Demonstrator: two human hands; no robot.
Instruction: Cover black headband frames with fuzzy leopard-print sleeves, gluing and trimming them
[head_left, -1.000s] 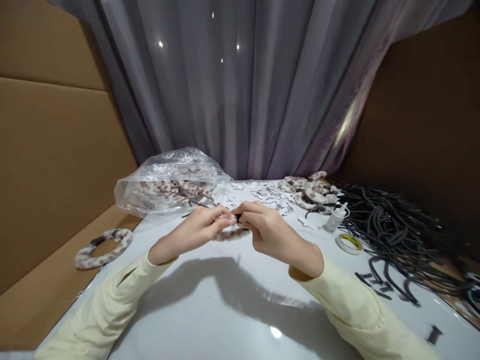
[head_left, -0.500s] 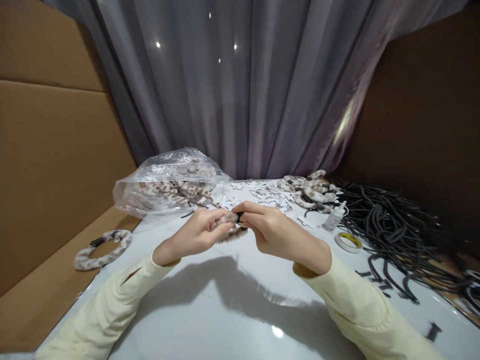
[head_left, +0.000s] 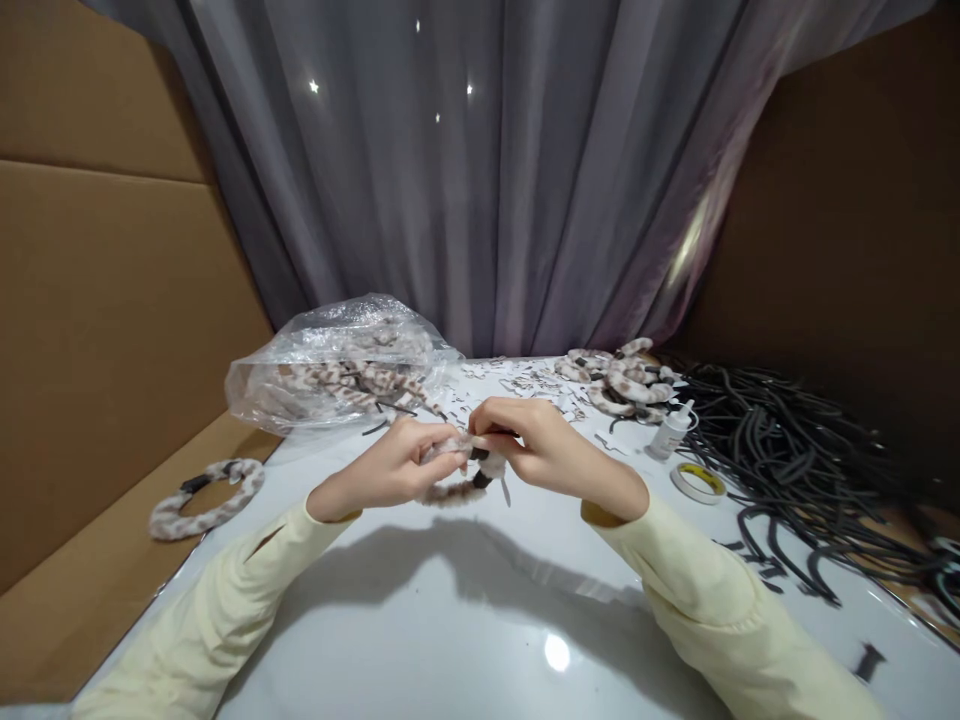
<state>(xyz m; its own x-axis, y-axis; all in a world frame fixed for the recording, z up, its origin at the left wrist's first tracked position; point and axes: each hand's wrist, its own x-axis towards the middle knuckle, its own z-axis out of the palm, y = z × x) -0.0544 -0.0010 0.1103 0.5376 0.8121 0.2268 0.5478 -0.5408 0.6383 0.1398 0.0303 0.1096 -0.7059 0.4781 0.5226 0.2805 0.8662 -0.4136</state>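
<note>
- Ring [head_left: 450, 494] was held above the table [head_left: 420, 640]; left hand [head_left: 396, 466] and right hand [head_left: 553, 452] pinched it between fingers.
- Ring seemed light, soft and flexible, unlikely to slip.
- Best hold lay beside the black band [head_left: 481, 480].

Tabletop [head_left: 420, 640]: smooth, white, glossy, throwing a lamp's glare back at you. Ring you are holding [head_left: 448, 494]: soft fur-like pile, matt, with dark sections (their material too small to tell). Your sleeves [head_left: 712, 600]: pale yellow cloth, matt, wrinkled. Bag [head_left: 315, 345]: clear plastic film, shiny, crinkled. Curtain [head_left: 465, 200]: grey cloth, folded, with a soft sheen. Left-hand panel [head_left: 105, 320]: brown cardboard, matt, creased. Dropper bottle [head_left: 670, 436]: translucent plastic, smooth. Cords [head_left: 780, 430]: black, rubbery-looking, smooth, faintly shiny. Ring pile [head_left: 637, 388]: mottled plush, matt.
</note>
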